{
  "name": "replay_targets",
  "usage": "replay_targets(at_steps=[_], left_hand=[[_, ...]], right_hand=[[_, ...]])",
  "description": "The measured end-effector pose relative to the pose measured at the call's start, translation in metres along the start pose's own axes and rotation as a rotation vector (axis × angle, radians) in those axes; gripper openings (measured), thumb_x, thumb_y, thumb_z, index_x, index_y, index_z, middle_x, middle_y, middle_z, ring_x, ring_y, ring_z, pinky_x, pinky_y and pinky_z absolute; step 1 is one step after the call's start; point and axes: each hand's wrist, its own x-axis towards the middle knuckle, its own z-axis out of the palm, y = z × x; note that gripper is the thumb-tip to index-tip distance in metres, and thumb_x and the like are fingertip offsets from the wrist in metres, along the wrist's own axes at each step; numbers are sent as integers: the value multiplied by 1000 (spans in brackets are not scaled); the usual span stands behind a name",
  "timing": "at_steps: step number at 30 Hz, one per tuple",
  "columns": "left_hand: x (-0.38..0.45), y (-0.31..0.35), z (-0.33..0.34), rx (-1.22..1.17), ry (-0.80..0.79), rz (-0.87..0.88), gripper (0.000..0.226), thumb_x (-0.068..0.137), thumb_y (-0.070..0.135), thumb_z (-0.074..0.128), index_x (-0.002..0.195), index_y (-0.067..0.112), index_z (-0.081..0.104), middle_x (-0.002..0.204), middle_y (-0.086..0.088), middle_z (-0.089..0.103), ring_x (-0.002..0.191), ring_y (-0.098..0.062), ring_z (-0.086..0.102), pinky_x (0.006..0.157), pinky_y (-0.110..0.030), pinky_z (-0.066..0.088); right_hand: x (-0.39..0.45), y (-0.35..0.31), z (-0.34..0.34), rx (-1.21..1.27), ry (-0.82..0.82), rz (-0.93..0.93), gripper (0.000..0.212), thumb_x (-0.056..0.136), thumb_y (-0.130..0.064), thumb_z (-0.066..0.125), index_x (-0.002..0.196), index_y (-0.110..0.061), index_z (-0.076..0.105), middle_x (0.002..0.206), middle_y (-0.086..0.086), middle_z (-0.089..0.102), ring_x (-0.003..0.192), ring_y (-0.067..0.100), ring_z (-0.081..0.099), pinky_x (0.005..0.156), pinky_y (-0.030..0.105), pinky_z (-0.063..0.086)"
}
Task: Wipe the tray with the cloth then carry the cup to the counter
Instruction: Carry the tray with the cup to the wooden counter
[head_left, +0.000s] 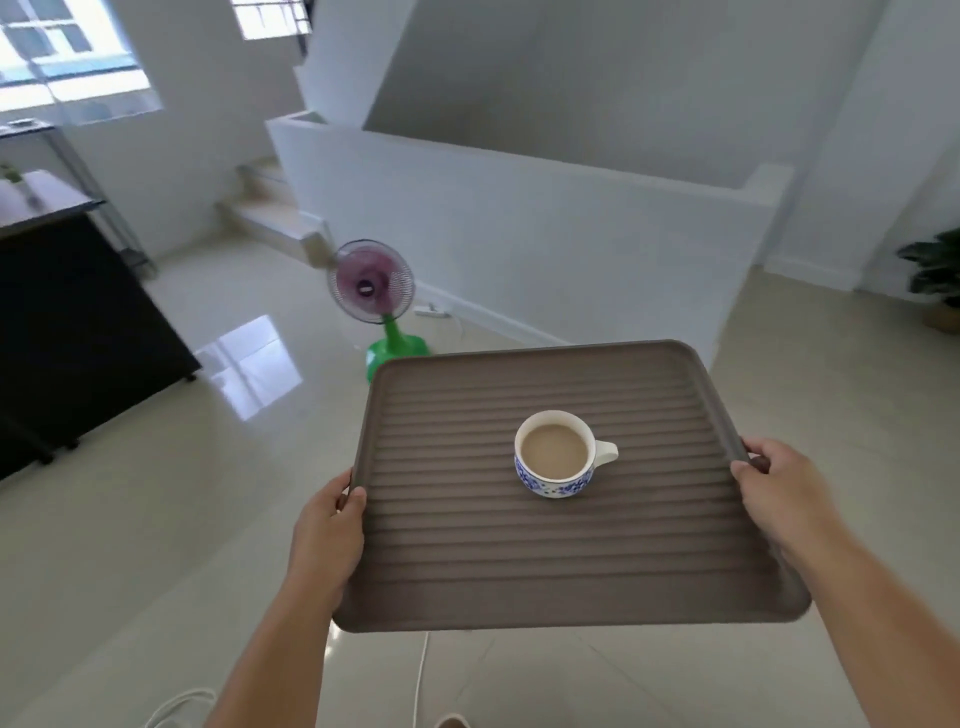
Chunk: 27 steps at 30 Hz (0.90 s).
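I hold a brown ribbed tray (467, 582) level in the air above the floor. My left hand (327, 525) grips its left edge and my right hand (779, 493) grips its right edge. A white cup (556, 457) with a blue pattern stands upright near the tray's middle, its handle pointing right. It is filled with a pale brown drink. No cloth is in view.
A floor fan (371, 291) on a green base stands ahead on the glossy tiled floor. A dark counter (78, 312) is at the left. A white half wall (519, 234) runs ahead, a potted plant (935, 275) sits far right, and white cables (421, 670) lie below.
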Motion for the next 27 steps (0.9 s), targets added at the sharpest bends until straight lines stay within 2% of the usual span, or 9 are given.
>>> replay_targets(at_steps=[3, 8, 13, 20, 27], left_hand=[[22, -11, -29, -33, 92, -40, 30, 97, 14, 47, 116, 30, 65, 97, 9, 70, 95, -15, 63, 88, -35, 48], [74, -31, -85, -69, 217, -73, 31, 99, 16, 47, 122, 30, 61, 103, 8, 67, 99, -15, 61, 84, -31, 44], [135, -40, -156, -61, 281, -81, 31, 99, 15, 45, 115, 37, 61, 101, 14, 66, 95, -7, 59, 79, -30, 43], [211, -52, -242, -46, 389, -110, 33, 99, 14, 46, 116, 36, 63, 107, 11, 68, 101, -13, 62, 92, -37, 48], [281, -60, -281, -109, 485, -142, 40, 98, 9, 45, 95, 43, 67, 98, 15, 72, 97, -10, 64, 87, -34, 49]], right_hand=[[25, -40, 45, 0, -74, -79, 30, 88, -14, 58, 117, -18, 63, 104, 10, 68, 96, 32, 62, 88, 42, 48], [49, -112, 131, -15, -178, -189, 27, 88, -16, 58, 113, -21, 64, 101, 7, 69, 94, 30, 63, 88, 41, 48], [59, -188, 223, -14, -280, -221, 26, 89, -16, 57, 114, -21, 63, 104, 8, 68, 96, 30, 62, 88, 42, 48], [68, -291, 334, 2, -387, -269, 25, 89, -13, 58, 113, -18, 64, 102, 10, 68, 93, 32, 62, 87, 41, 48], [99, -383, 425, 7, -496, -343, 27, 88, -12, 59, 113, -17, 65, 97, 11, 70, 91, 33, 64, 88, 43, 50]])
